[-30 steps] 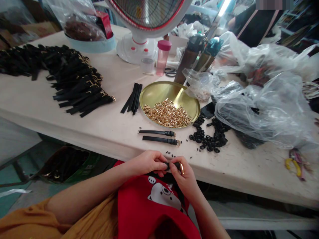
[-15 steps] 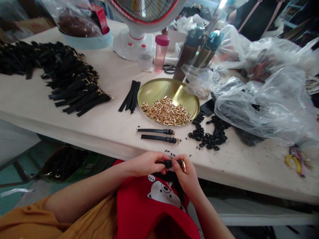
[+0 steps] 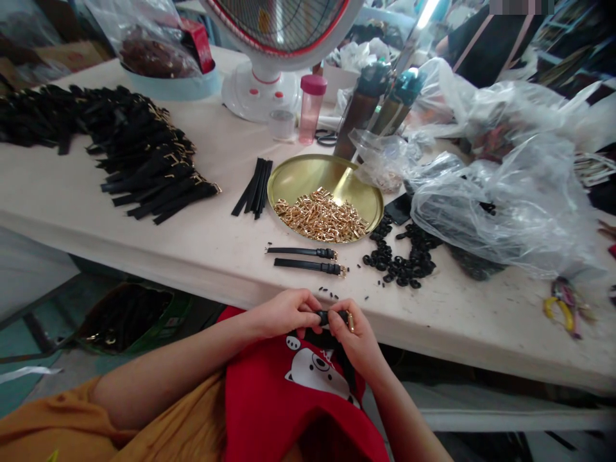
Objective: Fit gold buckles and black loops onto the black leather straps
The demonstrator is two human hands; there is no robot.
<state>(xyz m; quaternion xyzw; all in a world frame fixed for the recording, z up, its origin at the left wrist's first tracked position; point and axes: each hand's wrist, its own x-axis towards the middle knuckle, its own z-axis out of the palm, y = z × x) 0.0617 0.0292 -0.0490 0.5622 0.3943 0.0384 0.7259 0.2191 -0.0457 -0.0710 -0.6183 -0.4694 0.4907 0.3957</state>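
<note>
Between my two hands, just off the table's front edge, is a short black strap [image 3: 325, 317] with a gold buckle [image 3: 351, 322] at its right end. My left hand [image 3: 294, 312] pinches the strap's left part. My right hand [image 3: 353, 330] grips it close to the buckle; the fingers hide much of it. Two black buckled straps [image 3: 308, 265] lie side by side on the table beyond my hands. Behind them, a round gold tray [image 3: 298, 168] holds a heap of gold buckles [image 3: 321, 216]. Small black loops [image 3: 402, 260] are scattered right of the tray.
Black strips [image 3: 253, 186] lie left of the tray, and a large pile of buckled straps [image 3: 144, 147] farther left. A fan [image 3: 262, 86], a pink-lidded bottle [image 3: 312, 110] and plastic bags [image 3: 500, 199] stand behind. Yellow-handled pliers [image 3: 563, 309] rest at the right.
Both hands stay at the table edge with the strap. The left fingers have shifted slightly along it, and the buckle has turned a little. The view has moved slightly.
</note>
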